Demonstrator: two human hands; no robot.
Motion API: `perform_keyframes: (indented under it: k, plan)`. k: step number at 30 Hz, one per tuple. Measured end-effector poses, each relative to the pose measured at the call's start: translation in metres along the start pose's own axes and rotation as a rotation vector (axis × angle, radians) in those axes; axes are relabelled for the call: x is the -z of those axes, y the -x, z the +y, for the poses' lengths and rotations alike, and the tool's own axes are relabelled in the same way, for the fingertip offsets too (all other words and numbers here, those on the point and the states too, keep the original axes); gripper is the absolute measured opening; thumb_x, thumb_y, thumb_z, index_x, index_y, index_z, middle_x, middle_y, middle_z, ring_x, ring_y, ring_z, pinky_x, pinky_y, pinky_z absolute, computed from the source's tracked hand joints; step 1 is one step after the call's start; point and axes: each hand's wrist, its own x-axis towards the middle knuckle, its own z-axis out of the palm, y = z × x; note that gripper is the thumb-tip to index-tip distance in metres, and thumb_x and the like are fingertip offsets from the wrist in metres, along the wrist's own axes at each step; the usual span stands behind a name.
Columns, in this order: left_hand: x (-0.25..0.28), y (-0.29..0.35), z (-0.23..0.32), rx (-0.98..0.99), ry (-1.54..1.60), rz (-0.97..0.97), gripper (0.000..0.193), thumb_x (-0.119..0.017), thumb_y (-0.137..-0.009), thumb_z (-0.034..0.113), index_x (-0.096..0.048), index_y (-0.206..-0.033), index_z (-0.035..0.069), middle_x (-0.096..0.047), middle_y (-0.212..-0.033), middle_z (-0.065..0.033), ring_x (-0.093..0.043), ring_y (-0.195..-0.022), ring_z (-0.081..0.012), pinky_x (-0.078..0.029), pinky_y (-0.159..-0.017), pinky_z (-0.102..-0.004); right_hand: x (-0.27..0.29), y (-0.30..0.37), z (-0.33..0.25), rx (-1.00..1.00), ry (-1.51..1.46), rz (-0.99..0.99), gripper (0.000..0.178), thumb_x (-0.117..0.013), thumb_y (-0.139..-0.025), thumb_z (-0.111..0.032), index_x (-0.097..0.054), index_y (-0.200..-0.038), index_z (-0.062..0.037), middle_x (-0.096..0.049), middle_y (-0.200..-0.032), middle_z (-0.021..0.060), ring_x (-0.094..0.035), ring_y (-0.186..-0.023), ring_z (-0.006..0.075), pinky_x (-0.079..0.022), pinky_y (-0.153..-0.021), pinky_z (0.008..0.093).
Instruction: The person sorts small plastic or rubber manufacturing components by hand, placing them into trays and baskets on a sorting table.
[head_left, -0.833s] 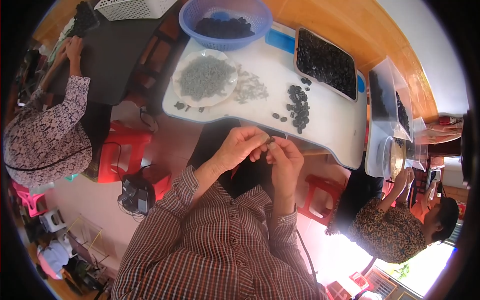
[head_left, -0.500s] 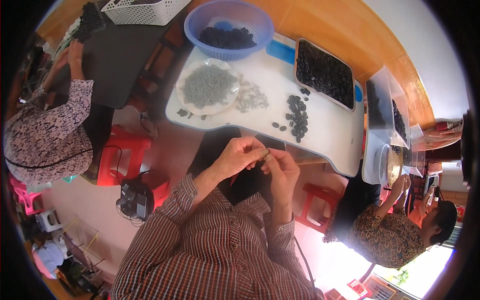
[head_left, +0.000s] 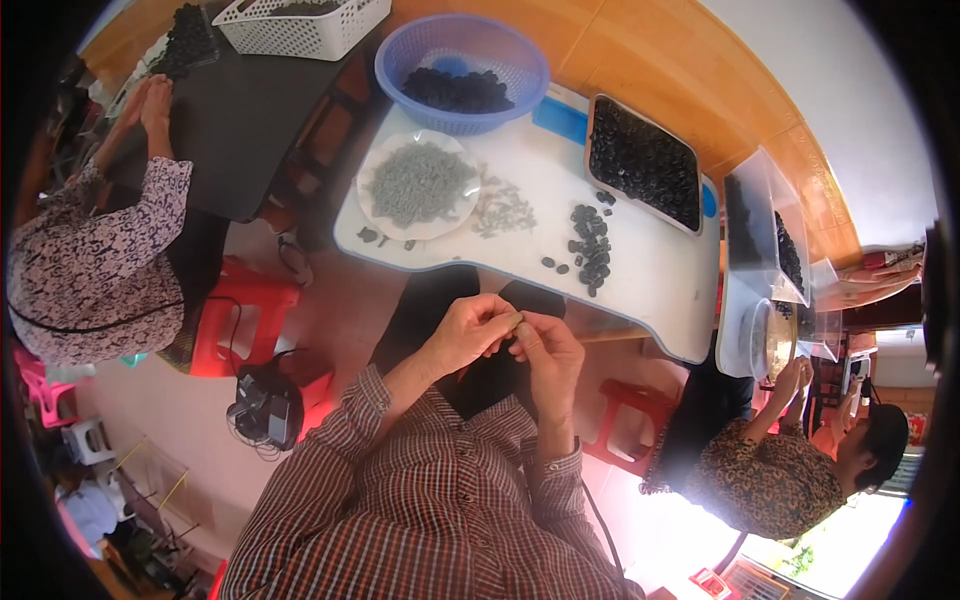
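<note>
My left hand [head_left: 474, 330] and my right hand [head_left: 550, 358] meet fingertip to fingertip in front of my chest, just off the table's near edge. Both are pinched closed around something tiny that I cannot make out. Beyond them, on the white table [head_left: 420, 250], lies a loose heap of small black oval pieces [head_left: 592, 245]. To its left are a scatter of pale small pieces [head_left: 505, 208] and a white plate [head_left: 376, 222] piled with grey-green small pieces [head_left: 420, 183]. A few dark scraps [head_left: 369, 235] rest by the plate's near side.
A blue basket [head_left: 400, 95] with dark pieces stands at the back, a tray [head_left: 692, 225] of black pieces at the right. Clear bins [head_left: 765, 200] are farther right. Co-workers sit at left [head_left: 100, 260] and right [head_left: 770, 470]. Red stools [head_left: 630, 425] flank me.
The whole view has shifted slightly, with the table lower in it. My hands stay pinched together at nearly the same spot before me.
</note>
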Motion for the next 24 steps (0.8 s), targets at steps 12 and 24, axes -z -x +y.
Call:
perform_keyframes:
  k: [12,24]
  plan:
    - [0.001,0.004,-0.006,-0.038,0.048,-0.019,0.014,-0.061,-0.093,0.014,-0.062,-0.094,0.000,-0.058,-0.070,0.0010,-0.052,-0.057,-0.0038,-0.042,-0.049,-0.0174,-0.004,0.007,-0.003,0.101,0.125,-0.002,0.015,-0.059,-0.091,-0.001,-0.064,-0.105,0.0008,-0.063,-0.088,0.0033,-0.060,-0.070,0.0065,-0.049,-0.063,0.0187]
    - [0.000,0.010,0.001,-0.026,0.179,0.006,0.015,-0.061,-0.093,0.013,-0.065,-0.092,-0.002,-0.060,-0.072,-0.0005,-0.052,-0.057,-0.0056,-0.042,-0.049,-0.0191,-0.006,0.010,-0.006,0.039,0.032,0.027,0.016,-0.062,-0.090,-0.002,-0.063,-0.105,0.0010,-0.065,-0.085,0.0038,-0.058,-0.069,0.0063,-0.048,-0.062,0.0190]
